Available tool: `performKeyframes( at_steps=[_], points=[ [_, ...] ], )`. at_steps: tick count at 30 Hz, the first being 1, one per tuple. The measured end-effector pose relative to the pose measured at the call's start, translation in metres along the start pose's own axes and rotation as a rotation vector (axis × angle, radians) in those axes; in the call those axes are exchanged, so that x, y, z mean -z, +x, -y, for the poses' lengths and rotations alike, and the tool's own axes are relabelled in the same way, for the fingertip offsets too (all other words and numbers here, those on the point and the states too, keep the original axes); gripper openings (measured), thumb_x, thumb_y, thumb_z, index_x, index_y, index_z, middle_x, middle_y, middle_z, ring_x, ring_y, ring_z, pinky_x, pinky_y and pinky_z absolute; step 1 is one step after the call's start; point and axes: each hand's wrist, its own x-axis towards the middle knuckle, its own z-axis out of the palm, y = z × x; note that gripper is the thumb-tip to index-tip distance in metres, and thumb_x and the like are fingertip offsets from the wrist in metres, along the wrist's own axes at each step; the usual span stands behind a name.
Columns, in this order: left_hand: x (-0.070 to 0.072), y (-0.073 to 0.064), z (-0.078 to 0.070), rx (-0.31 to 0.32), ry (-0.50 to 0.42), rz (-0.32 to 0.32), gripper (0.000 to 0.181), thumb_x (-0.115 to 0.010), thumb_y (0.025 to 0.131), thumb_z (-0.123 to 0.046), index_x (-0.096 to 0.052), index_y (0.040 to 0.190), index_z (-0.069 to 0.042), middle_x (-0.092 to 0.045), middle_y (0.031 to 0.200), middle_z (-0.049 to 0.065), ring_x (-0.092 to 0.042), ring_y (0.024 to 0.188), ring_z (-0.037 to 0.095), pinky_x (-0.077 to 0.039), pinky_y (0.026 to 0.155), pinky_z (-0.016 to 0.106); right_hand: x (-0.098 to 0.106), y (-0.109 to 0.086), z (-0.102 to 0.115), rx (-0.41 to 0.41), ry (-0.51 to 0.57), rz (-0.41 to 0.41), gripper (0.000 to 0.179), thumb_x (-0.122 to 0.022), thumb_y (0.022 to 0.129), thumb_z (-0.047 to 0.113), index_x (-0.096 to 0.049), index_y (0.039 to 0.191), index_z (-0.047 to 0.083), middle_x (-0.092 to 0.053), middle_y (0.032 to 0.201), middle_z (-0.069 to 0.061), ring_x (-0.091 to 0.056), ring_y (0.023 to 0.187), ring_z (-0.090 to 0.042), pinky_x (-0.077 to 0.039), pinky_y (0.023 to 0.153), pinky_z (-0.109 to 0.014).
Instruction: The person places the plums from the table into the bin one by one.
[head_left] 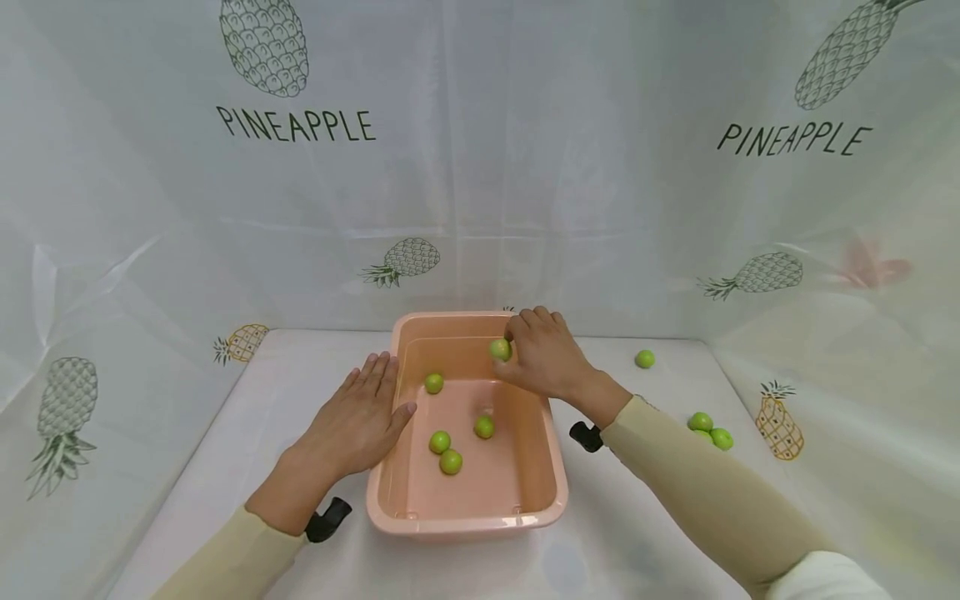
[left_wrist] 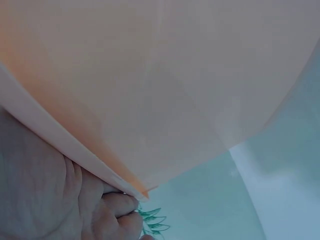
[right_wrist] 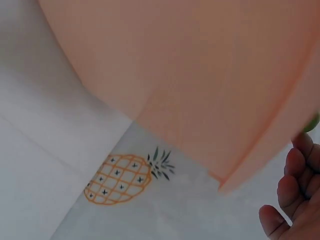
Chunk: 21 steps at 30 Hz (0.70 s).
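A peach-coloured plastic tub [head_left: 468,527] stands in the middle of the table. My left hand [head_left: 360,421] rests on the tub's left rim with its fingers straight; the left wrist view shows the palm against the tub's outer side [left_wrist: 150,100]. Over the far right part of the tub, my right hand [head_left: 543,354] pinches a small round green fruit [head_left: 500,349] between thumb and fingers. Inside on the tub's floor lie several similar green fruits [head_left: 451,462], two of them side by side. In the right wrist view the fruit [right_wrist: 312,123] is mostly hidden behind the rim.
To the right of the tub, a cluster of green fruits [head_left: 701,421] lies on the white table [head_left: 600,517], partly behind the right forearm. A single green fruit [head_left: 644,359] sits farther back. A pineapple-print sheet [head_left: 525,167] hangs behind and around the table.
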Motion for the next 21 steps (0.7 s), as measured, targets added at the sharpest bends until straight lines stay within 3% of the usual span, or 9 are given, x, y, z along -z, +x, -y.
performKeyframes(
  at_steps=[11, 21],
  points=[
    [-0.001, -0.001, 0.0, 0.011, -0.012, 0.011, 0.073, -0.039, 0.103, -0.044, -0.023, 0.149, 0.011, -0.021, 0.155, 0.027, -0.016, 0.144, 0.04, -0.019, 0.115, 0.053, -0.021, 0.014, 0.018, 0.026, -0.06, 0.058, 0.034, -0.059, 0.076, 0.047, -0.055, 0.09, 0.016, -0.051, 0.09, 0.003, -0.044, 0.086, -0.02, -0.038, 0.082, -0.042],
    [0.0, 0.0, 0.0, 0.013, -0.017, 0.02, 0.075, -0.039, 0.103, -0.045, -0.022, 0.15, 0.01, -0.02, 0.156, 0.026, -0.015, 0.145, 0.039, -0.02, 0.115, 0.052, -0.027, 0.016, 0.024, 0.021, -0.073, 0.088, 0.038, -0.058, 0.079, 0.049, -0.056, 0.094, 0.014, -0.053, 0.095, 0.001, -0.045, 0.092, -0.02, -0.037, 0.086, -0.042]
  ],
)
